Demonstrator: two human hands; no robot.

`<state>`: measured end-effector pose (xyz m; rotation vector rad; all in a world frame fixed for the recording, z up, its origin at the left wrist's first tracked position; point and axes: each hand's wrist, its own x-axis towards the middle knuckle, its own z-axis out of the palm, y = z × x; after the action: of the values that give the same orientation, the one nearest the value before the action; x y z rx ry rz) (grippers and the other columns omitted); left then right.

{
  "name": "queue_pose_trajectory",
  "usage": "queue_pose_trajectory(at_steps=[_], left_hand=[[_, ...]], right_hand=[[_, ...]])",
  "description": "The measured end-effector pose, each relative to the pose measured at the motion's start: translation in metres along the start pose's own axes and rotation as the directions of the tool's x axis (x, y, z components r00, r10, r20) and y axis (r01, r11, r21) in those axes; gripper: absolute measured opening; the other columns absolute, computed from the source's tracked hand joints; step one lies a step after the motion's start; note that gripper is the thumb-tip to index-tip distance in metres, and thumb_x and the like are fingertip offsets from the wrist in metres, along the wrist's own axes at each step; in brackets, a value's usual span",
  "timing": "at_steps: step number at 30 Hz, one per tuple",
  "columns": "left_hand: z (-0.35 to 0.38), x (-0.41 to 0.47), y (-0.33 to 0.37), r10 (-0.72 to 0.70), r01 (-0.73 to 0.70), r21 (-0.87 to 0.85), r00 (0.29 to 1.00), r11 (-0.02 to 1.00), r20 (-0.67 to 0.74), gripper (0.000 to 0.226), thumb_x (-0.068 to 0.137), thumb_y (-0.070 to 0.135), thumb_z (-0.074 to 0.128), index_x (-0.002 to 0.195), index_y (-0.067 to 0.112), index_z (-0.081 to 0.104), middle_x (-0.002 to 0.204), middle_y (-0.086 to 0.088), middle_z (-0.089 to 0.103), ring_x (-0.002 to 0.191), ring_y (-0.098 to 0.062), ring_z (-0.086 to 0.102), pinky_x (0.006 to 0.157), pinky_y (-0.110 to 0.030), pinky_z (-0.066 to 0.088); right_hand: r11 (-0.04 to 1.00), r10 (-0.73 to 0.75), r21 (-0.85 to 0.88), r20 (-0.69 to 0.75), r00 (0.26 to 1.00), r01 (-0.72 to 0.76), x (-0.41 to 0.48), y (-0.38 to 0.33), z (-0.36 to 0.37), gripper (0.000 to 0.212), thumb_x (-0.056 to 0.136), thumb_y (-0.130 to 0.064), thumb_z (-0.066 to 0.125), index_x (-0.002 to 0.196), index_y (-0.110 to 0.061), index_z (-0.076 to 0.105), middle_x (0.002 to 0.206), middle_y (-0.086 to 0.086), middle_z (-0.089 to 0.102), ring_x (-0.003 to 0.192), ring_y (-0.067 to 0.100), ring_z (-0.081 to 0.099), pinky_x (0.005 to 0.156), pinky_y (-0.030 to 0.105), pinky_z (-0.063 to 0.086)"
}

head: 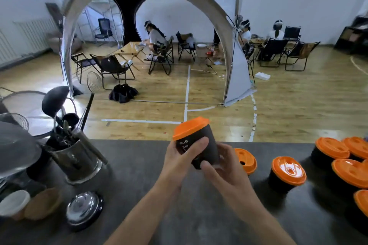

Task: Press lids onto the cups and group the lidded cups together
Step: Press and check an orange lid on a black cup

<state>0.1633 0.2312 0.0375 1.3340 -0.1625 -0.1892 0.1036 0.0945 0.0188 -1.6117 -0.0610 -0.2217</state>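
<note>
- Gripping the black cup (196, 145) from the left, my left hand (179, 163) has its thumb curled across the white lettering on the wall, with its fingers out of sight behind.
- My right hand (225, 169) holds the same cup low down, thumb pressed at the base and fingers curled round the far side.
- That cup is up off the dark counter (139, 175), near its far edge, tilted so the top leans away and to the left. An orange lid (190, 127) sits on its mouth; I cannot tell from my feed whether it is pressed fully home.
- Just right of my right hand, and partly hidden by it, a second lidded cup (246, 161) stands on the counter. A third lidded cup (286, 173) stands farther right, apart from it.
- At the far right edge, a cluster of lidded cups (332, 148) stands packed close, all orange-topped, some cut off by the frame.
- On the left of the counter I see a steel utensil pot (79, 161) with ladles and a whisk standing in it, and a shiny domed metal piece (84, 209) nearer me. Two paper bowls (14, 203) sit side by side at the left edge, one white-lidded, one brown.
- Beyond the counter are a wooden floor (298, 105) with white tape lines, a grey arched tent (235, 65), folding chairs (113, 67) and seated people (154, 36) at low tables.
</note>
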Motion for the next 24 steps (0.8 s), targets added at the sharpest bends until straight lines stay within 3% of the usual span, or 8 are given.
queue_pose_trajectory(at_steps=[3,5,7,10,17,20,22,24], left_hand=[[0.014,0.007,0.058,0.074,-0.073,-0.01,0.993,0.997,0.093,0.076,0.055,0.052,0.087,0.119,0.015,0.071,0.109,-0.009,0.078,0.102,-0.023,0.075,0.081,-0.034,0.058],[0.02,0.011,0.091,0.125,-0.122,-0.031,0.977,0.992,0.173,0.085,0.057,0.057,0.089,0.125,0.01,0.068,0.116,-0.013,0.075,0.11,-0.028,0.071,0.094,-0.042,0.055],[0.025,0.016,0.122,0.178,-0.173,-0.041,0.957,0.984,0.23,0.076,0.065,0.055,0.082,0.122,0.008,0.067,0.11,-0.014,0.073,0.105,-0.029,0.068,0.098,-0.047,0.05],[0.034,0.024,0.158,0.235,-0.248,0.017,0.935,0.969,0.264,0.066,0.069,0.055,0.074,0.121,0.014,0.067,0.106,-0.011,0.074,0.104,-0.031,0.069,0.103,-0.053,0.049],[0.049,0.036,0.197,0.268,-0.302,0.08,0.918,0.95,0.291,0.073,0.065,0.059,0.076,0.123,0.015,0.069,0.116,-0.017,0.074,0.11,-0.03,0.071,0.108,-0.053,0.051],[0.051,0.035,0.205,0.254,-0.282,0.024,0.893,0.959,0.371,0.073,0.07,0.059,0.069,0.126,0.012,0.068,0.123,-0.018,0.072,0.109,-0.026,0.07,0.097,-0.039,0.055],[0.054,0.036,0.211,0.261,-0.296,0.034,0.888,0.955,0.379,0.075,0.073,0.058,0.07,0.131,0.01,0.065,0.124,-0.016,0.072,0.115,-0.028,0.069,0.102,-0.039,0.052],[0.059,0.038,0.217,0.273,-0.316,0.072,0.895,0.946,0.353,0.075,0.072,0.059,0.073,0.131,0.012,0.065,0.122,-0.014,0.073,0.118,-0.03,0.068,0.106,-0.043,0.05]], right_hand=[[0.99,-0.086,0.108,-0.082,0.993,0.095,0.013,-0.054,0.006,0.06,0.075,-0.045,0.082,0.122,-0.015,0.06,0.11,0.002,0.074,0.1,0.019,0.072,0.082,0.034,0.059],[0.958,-0.089,0.267,-0.085,0.992,0.108,0.021,-0.086,0.005,0.072,0.063,-0.058,0.087,0.113,-0.01,0.068,0.1,0.009,0.076,0.087,0.019,0.073,0.073,0.031,0.059],[0.888,-0.045,0.458,0.021,0.999,0.031,0.029,-0.112,0.002,0.078,0.05,-0.065,0.09,0.101,-0.008,0.077,0.093,0.015,0.074,0.076,0.021,0.07,0.065,0.031,0.058],[0.785,-0.023,0.614,0.16,0.987,-0.081,0.041,-0.138,-0.001,0.072,0.047,-0.059,0.094,0.097,-0.01,0.081,0.094,0.017,0.072,0.071,0.022,0.068,0.06,0.033,0.057],[0.802,-0.071,0.597,0.094,0.993,0.001,0.056,-0.177,-0.002,0.085,0.05,-0.06,0.093,0.112,-0.006,0.074,0.105,0.026,0.07,0.076,0.028,0.069,0.06,0.034,0.057],[0.788,-0.038,0.614,0.116,0.992,-0.042,0.053,-0.19,-0.005,0.071,0.078,-0.063,0.07,0.112,-0.001,0.072,0.1,0.027,0.071,0.069,0.025,0.067,0.057,0.032,0.056],[0.776,-0.022,0.627,0.133,0.991,-0.067,0.051,-0.197,-0.009,0.067,0.088,-0.057,0.055,0.117,0.002,0.068,0.101,0.027,0.071,0.069,0.026,0.067,0.058,0.032,0.057],[0.789,-0.067,0.614,0.132,0.989,-0.028,0.051,-0.203,-0.011,0.076,0.082,-0.066,0.065,0.122,-0.002,0.068,0.107,0.027,0.07,0.075,0.028,0.069,0.062,0.034,0.058]])
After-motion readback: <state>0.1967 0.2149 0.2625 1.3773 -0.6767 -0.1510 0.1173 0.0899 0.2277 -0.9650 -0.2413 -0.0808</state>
